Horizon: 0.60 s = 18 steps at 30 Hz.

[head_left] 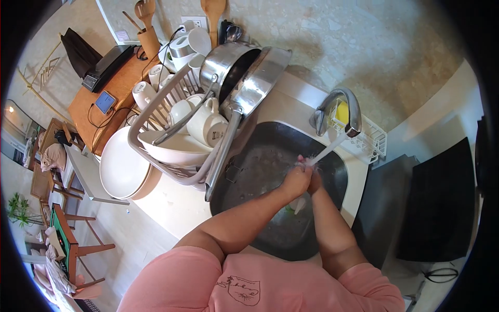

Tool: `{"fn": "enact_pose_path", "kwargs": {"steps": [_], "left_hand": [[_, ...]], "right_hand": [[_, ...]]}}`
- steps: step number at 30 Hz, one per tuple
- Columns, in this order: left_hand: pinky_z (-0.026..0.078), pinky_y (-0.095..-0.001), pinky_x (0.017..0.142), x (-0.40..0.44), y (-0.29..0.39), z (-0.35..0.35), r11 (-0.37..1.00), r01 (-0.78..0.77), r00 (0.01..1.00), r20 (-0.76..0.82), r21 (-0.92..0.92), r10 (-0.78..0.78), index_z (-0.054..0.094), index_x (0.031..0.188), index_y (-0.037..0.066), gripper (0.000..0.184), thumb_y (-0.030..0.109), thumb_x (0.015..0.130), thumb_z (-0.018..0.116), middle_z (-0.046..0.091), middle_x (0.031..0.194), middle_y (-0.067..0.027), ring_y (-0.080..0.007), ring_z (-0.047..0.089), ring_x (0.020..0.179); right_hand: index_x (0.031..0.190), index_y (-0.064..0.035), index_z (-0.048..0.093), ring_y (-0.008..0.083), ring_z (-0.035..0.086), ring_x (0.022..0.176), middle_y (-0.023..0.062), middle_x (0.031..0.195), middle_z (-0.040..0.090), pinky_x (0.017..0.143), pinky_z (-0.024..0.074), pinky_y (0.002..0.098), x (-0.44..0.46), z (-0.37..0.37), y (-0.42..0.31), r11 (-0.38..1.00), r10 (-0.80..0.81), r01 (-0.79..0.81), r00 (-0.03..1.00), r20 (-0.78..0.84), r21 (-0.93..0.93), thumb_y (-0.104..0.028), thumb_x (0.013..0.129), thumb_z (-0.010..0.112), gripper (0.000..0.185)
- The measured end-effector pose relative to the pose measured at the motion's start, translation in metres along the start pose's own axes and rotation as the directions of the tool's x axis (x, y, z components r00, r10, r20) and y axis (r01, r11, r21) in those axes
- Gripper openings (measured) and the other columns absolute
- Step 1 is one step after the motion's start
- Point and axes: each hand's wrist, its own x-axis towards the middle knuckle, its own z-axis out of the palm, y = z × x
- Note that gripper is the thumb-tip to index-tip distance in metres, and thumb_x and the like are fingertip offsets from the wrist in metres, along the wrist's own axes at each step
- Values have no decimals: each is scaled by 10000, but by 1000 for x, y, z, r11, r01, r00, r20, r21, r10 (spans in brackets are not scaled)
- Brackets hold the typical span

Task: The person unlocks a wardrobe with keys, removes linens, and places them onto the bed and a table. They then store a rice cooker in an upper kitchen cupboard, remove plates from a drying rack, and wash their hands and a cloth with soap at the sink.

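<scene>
Water runs from the curved metal faucet in a stream onto both hands, over the dark sink. My left hand and my right hand are pressed close together under the stream. Their fingers overlap and blur with the splashing water, so their shape and anything between them cannot be made out. Below the hands, a small pale and green item lies in the sink, partly hidden by the forearms.
Left of the sink, a dish rack holds mugs, bowls and metal pans. White plates stand beside it. A white wire basket with a yellow sponge sits behind the faucet. Further right is a black panel.
</scene>
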Motion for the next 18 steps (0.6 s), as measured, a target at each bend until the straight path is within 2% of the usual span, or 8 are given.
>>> {"fn": "enact_pose_path", "kwargs": {"steps": [2, 4, 6, 10, 12, 13, 15, 18], "left_hand": [[500, -443, 746, 1, 4, -4, 885, 59, 964, -203, -463, -171, 611, 1094, -13, 355, 255, 882, 513, 646, 959, -248, -405, 637, 812], [497, -446, 754, 2, 11, -26, 919, 110, 972, -150, -379, -179, 634, 1067, 6, 342, 260, 865, 525, 655, 923, -231, -399, 636, 821], [494, -449, 761, 6, 23, -51, 945, 153, 978, -91, -290, -187, 657, 1040, 26, 330, 264, 847, 536, 663, 887, -214, -394, 635, 831], [491, -438, 696, 15, 43, -93, 964, 110, 991, -48, -244, -125, 696, 926, 52, 279, 282, 842, 560, 656, 775, -193, -365, 635, 748], [492, -422, 663, 14, 50, -99, 975, 76, 995, -46, -207, -87, 701, 911, 63, 264, 278, 845, 562, 656, 745, -179, -336, 641, 699], [489, -402, 631, 13, 52, -100, 957, 97, 993, -33, -274, -110, 698, 900, 60, 262, 278, 855, 560, 654, 722, -163, -292, 635, 652], [486, -381, 599, 12, 56, -98, 933, 118, 991, -19, -339, -132, 695, 889, 56, 262, 278, 866, 557, 652, 699, -147, -247, 629, 604], [477, -335, 608, 3, 56, -90, 867, 80, 988, -78, -493, -136, 696, 876, 56, 327, 344, 919, 547, 672, 729, -80, -162, 625, 650]], "right_hand": [[1071, -83, 622, 158, 598, 889, 33, 944, 614, 819, 478, 323, -2, -2, -9, 940, 314, -302, 948, -58, 158, -294, 941, 569, 253], [1131, -81, 609, 167, 590, 985, 40, 1032, 621, 867, 460, 316, 1, 0, -32, 918, 324, -336, 942, 91, 212, -389, 966, 502, 365], [1213, -22, 555, 199, 562, 1069, 66, 1129, 611, 970, 404, 343, -6, -5, -30, 939, 285, -255, 952, -111, 231, -411, 951, 539, 469], [1244, -7, 528, 197, 545, 1107, 80, 1193, 592, 972, 393, 346, -39, 30, -82, 927, 336, -309, 936, -107, 212, -484, 922, 560, 576], [1227, 4, 541, 183, 554, 1085, 74, 1189, 601, 935, 411, 338, -42, 25, -69, 943, 88, -81, 996, -6, 322, -476, 858, 666, 618], [1227, 4, 541, 183, 554, 1085, 74, 1189, 601, 935, 411, 338, -44, 21, -70, 943, 88, -81, 996, -6, 323, -476, 858, 666, 618], [1215, 5, 555, 166, 565, 1062, 41, 1148, 619, 925, 423, 321, -45, 13, -75, 935, 260, -246, 965, 23, -255, -432, 751, 791, 680], [1202, -7, 568, 167, 581, 1038, 27, 1110, 633, 926, 433, 309, -40, 5, -74, 949, 311, -306, 949, 51, -79, -356, 716, 834, 655]]}}
